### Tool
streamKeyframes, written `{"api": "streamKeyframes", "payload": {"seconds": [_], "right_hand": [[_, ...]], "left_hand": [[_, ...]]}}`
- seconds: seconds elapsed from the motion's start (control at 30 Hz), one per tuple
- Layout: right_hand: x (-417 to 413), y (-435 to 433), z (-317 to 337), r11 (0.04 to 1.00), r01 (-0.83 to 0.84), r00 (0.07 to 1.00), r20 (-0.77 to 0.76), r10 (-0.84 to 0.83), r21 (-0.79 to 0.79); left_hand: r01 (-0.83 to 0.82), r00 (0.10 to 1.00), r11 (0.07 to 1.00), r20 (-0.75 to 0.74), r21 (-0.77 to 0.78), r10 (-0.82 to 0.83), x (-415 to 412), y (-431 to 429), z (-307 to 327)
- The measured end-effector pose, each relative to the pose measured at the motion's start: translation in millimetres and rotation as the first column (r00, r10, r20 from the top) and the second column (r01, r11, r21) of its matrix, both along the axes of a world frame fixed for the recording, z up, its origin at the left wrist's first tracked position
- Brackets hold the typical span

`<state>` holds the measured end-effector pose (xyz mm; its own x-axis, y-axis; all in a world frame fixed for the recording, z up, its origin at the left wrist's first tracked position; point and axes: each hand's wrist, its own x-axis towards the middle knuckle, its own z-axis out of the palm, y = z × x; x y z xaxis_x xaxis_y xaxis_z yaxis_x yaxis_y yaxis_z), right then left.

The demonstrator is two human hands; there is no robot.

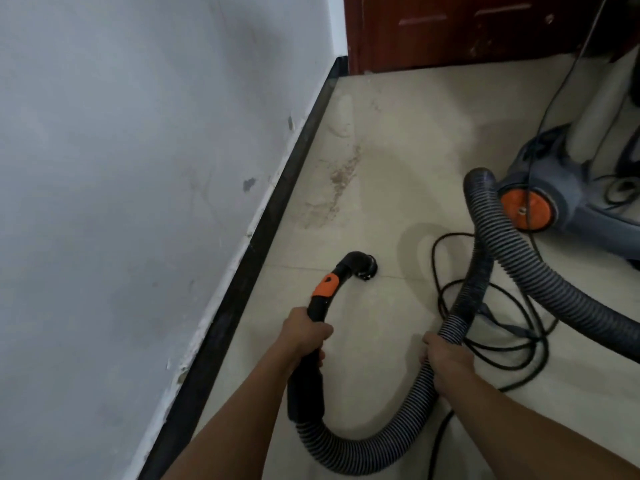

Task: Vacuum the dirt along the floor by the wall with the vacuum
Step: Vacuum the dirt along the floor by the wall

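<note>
My left hand [304, 336] grips the black vacuum handle [313, 379] just below its orange collar [325, 287]. The curved nozzle end [362, 265] points down at the beige floor tile. My right hand [446, 360] holds the ribbed grey hose [391, 441], which loops under both arms. Brown dirt [341, 178] lies in a streak on the floor beside the black skirting [277, 209], ahead of the nozzle and apart from it. The grey vacuum body [568, 188] with an orange wheel [528, 209] stands at the right.
A white wall [121, 168] runs along the left. A dark red door [467, 29] closes the far end. A black power cord [495, 337] lies in coils on the floor between the hose and the vacuum body.
</note>
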<state>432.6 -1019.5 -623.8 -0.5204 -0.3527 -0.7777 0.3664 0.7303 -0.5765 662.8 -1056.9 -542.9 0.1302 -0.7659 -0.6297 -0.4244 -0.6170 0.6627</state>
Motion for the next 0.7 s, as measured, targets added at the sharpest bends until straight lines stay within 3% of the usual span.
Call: {"api": "streamKeyframes", "payload": {"seconds": [0.2,0.37,0.7], "right_hand": [[-12.3,1.8,6.4,0.997,0.078,0.997,-0.02,-0.078,-0.009],[16.0,-4.6,6.1,1.0,-0.022,0.999,0.047,0.023,-0.023],[21.4,-30.1,-1.6,0.999,-0.043,0.999,0.028,0.043,-0.02]], "left_hand": [[-0.195,0.981,0.98,-0.005,-0.041,0.195,17.2,5.3,-10.6],[-0.44,0.895,0.891,0.019,-0.113,0.445,80.9,19.2,-18.3],[-0.442,0.88,0.873,0.092,-0.206,0.467,84.4,-16.9,-29.2]]}}
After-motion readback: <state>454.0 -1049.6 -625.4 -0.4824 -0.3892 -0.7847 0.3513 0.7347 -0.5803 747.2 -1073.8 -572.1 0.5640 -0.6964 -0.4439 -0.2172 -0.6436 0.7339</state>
